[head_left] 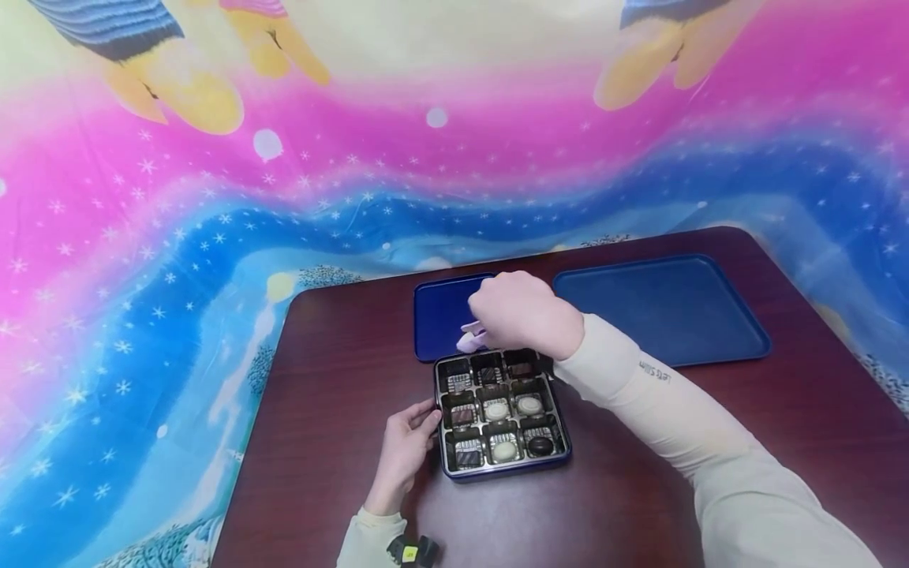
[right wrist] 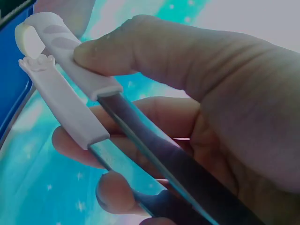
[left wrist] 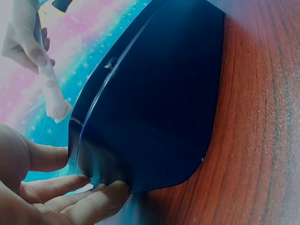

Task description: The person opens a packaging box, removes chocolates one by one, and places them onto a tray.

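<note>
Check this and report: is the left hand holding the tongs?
No, the right hand holds the tongs, while the left hand touches the box.

The silver metal tongs [right wrist: 149, 131] have pale paw-shaped tips [right wrist: 65, 101]; the square box [head_left: 507, 470] is dark blue. The pink-and-blue fabric backdrop [head_left: 398, 166] bears white snowflakes [head_left: 147, 166].

Hard to place as home, office or shop: just a curtained-off tabletop spot, shown by cartoon-printed, snowflake-dotted cloth [head_left: 426, 177] filling the view beyond the left fingers [left wrist: 96, 205] and a dark wood-grain table [head_left: 341, 371] beneath them.
</note>
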